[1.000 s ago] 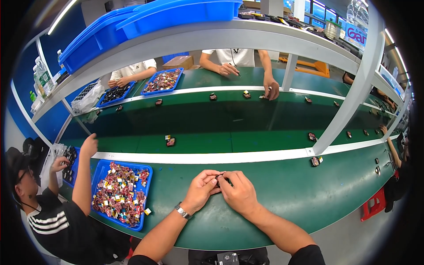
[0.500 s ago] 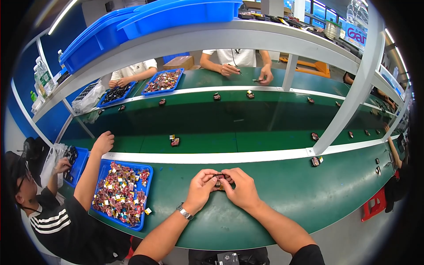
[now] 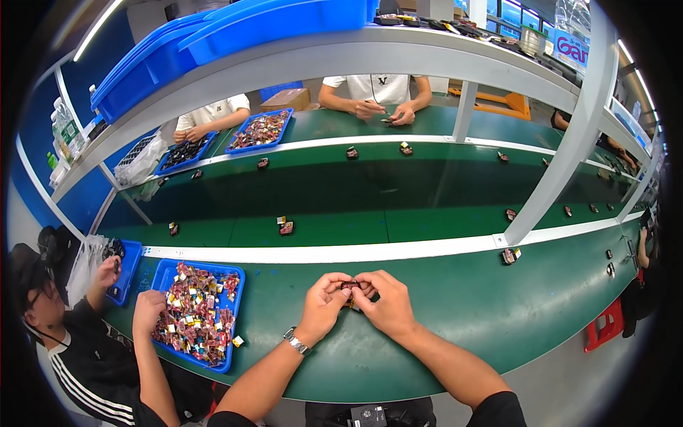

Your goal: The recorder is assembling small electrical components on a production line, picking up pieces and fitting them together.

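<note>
When set against half a second ago, now holding the small part (image 3: 348,285) with its dark edge more on top and less of its red and yellow face showing. Still keeping it between both hands, so probably turning or pressing it rather than setting it down; cannot tell which, because of the fingers over most of it.

With the left hand (image 3: 324,306), pinching the part's left side between thumb and curled fingers; with the right hand (image 3: 388,304), pinching the right side in much the same way. Not spread wide in either case. Holding the part right between both sets of fingertips, touching them, over the green table (image 3: 441,306); cannot tell about any contact with the tabletop.

Also seeing, on the left, a co-worker's hand (image 3: 149,307) moved back to the blue tray (image 3: 237,299) of small pieces, and a similar piece (image 3: 173,228) now in plain sight on the green belt (image 3: 334,226), where covered by that hand before. Meaning, at a guess, one more piece on the line, and nothing different for the part in hand. To the right, well apart from both hands, noting another piece (image 3: 509,256) by the white rail (image 3: 341,254).
</note>
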A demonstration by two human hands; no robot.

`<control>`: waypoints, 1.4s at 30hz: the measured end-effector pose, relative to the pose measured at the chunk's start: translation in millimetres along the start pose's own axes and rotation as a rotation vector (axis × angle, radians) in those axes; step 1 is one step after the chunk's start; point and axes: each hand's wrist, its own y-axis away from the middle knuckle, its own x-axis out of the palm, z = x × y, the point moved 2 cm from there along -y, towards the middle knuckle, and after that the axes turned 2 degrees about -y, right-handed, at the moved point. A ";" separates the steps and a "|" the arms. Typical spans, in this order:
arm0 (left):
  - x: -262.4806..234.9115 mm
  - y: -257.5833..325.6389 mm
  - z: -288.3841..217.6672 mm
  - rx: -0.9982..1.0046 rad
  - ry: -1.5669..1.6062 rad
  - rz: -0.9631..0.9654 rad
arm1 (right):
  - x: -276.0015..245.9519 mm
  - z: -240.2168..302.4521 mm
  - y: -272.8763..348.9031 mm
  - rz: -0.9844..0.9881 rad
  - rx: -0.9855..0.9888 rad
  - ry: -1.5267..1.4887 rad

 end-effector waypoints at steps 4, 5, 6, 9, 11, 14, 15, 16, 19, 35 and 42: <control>0.7 0.0 0.7 -0.004 0.008 0.016 | -1.4 1.3 0.7 -0.003 -0.025 0.004; 0.2 0.4 0.3 -0.006 0.008 0.015 | -0.6 1.9 0.4 -0.002 -0.022 0.002; -0.4 0.7 -0.7 0.005 -0.004 0.016 | 0.4 3.0 0.0 -0.022 -0.038 -0.002; -2.3 0.4 2.6 0.013 -0.026 0.018 | 1.4 2.8 0.4 -0.028 -0.033 0.005; -2.2 -0.5 2.6 0.011 -0.039 0.011 | 0.3 3.3 0.1 -0.011 -0.014 0.011; 4.0 -0.6 -5.8 -0.003 0.026 -0.012 | -4.3 -0.3 -2.3 -0.012 0.039 0.005; 0.5 -1.8 -5.4 -0.003 0.034 -0.031 | -6.0 -5.4 -5.4 -0.017 0.074 0.001; -2.8 -3.1 -3.7 0.030 -0.038 -0.066 | -9.7 -15.7 -9.1 -0.055 0.116 -0.018; -8.7 -4.2 -3.2 0.068 -0.108 -0.166 | -27.4 -50.3 -36.9 -0.210 0.220 -0.031; -1.1 -0.4 -10.9 0.242 -0.379 -0.238 | 47.3 -68.5 -107.7 -0.085 0.071 0.238; -18.4 -5.7 -19.0 0.338 -0.419 -0.454 | 147.4 -40.1 -128.2 0.049 0.153 0.529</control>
